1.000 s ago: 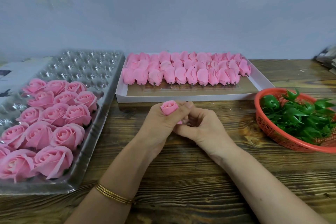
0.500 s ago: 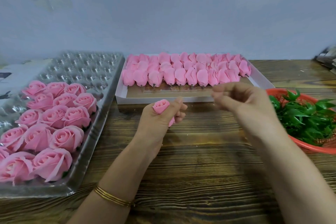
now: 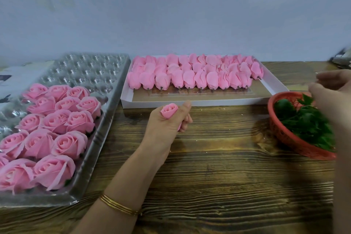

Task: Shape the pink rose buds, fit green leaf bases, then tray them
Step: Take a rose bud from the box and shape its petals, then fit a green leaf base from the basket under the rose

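The right hand [image 3: 332,89] has been swung clear. A second ago it was pressed against the bud, half a second ago it was seen in front of the white box [image 3: 190,103], and now it is carried over the far rim of the red basket [image 3: 281,133]. It is smeared by motion, so whether its fingers are closed or holding anything cannot be told. The pink rose bud [image 3: 169,110] is still gripped in the left hand [image 3: 167,121]. It is kept above the table just in front of the box, with the fingers curled round it and the bud's spiralled top poking up beside the thumb. Thin gold bangles [image 3: 119,205] are worn on that wrist.

Everything is laid out on a dark wooden table [image 3: 218,167] with heavy raised grain, backed by a plain pale wall [image 3: 171,15].

The box is shallow and brown-floored, and its far half is packed with rows of unshaped buds [image 3: 190,78], soft matte petals with short dark stubs at their bases. To the left, a clear plastic tray [image 3: 91,70] is moulded into glossy round cups. Its near cups are filled with finished roses [image 3: 57,131], opened wide and layered. Glossy green leaf bases [image 3: 307,123] are heaped in the woven-looking basket at the right.
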Demonstrator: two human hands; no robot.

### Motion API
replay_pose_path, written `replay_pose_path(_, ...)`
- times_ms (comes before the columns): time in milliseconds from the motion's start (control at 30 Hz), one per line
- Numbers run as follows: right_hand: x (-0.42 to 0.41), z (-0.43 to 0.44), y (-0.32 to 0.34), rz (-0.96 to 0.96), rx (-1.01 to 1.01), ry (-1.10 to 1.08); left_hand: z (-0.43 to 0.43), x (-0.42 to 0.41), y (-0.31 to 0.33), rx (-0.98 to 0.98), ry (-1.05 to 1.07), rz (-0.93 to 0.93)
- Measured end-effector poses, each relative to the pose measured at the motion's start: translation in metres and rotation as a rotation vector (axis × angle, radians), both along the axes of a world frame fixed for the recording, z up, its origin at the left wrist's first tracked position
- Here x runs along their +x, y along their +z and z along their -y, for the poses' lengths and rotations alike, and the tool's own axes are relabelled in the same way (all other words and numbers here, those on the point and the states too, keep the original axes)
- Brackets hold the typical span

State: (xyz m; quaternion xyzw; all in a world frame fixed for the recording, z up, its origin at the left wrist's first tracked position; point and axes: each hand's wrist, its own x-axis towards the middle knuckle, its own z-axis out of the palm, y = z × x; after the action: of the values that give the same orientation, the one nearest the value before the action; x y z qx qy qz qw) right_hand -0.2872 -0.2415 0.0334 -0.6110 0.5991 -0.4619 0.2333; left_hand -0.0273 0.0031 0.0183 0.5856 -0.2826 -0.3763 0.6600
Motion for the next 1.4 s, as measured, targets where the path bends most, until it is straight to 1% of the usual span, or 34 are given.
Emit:
replay_pose_path(133,-0.018,0.045,-0.027,-0.23,0.034,-0.058,0.0,0.0,0.0,0.007,0.003,-0.02)
replay_pose_path(200,-0.01,0.042,-0.029,-0.318,0.062,-0.048,0.0,0.001,0.0,0.004,0.003,-0.024)
replay_pose_path(300,0.009,0.017,-0.011,-0.474,0.128,-0.03,0.0,0.0,0.0,-0.008,0.008,-0.025)
replay_pose_path(400,0.025,-0.008,0.007,-0.532,0.173,-0.052,0.0,0.001,0.0,-0.019,0.014,-0.037)
replay_pose_path(500,0.033,-0.018,0.014,-0.588,0.169,-0.054,0.0,0.001,0.0,-0.023,0.012,-0.047)
replay_pose_path(700,0.033,-0.013,0.011,-0.564,0.191,-0.059,0.0,0.002,0.0,-0.018,0.014,-0.051)
replay_pose_path(867,0.023,0.004,-0.004,-0.478,0.171,-0.073,0.002,0.003,-0.003,-0.023,0.036,-0.041)
replay_pose_path(967,0.011,0.022,-0.021,-0.415,0.088,-0.085,0.002,0.002,-0.002,-0.021,0.031,-0.049)
replay_pose_path(1067,0.012,0.014,-0.021,-0.357,-0.029,-0.081,0.001,0.002,-0.001,-0.024,0.025,-0.052)
replay_pose_path(1167,0.031,-0.024,0.001,-0.321,-0.115,-0.018,0.002,0.001,-0.001,-0.019,0.025,-0.049)
replay_pose_path(1267,0.061,-0.078,0.031,-0.338,-0.187,0.099,0.002,0.001,-0.001,-0.022,0.028,-0.041)
replay_pose_path(1400,0.086,-0.118,0.045,-0.313,-0.158,0.299,0.0,0.001,0.0,-0.022,0.011,-0.04)
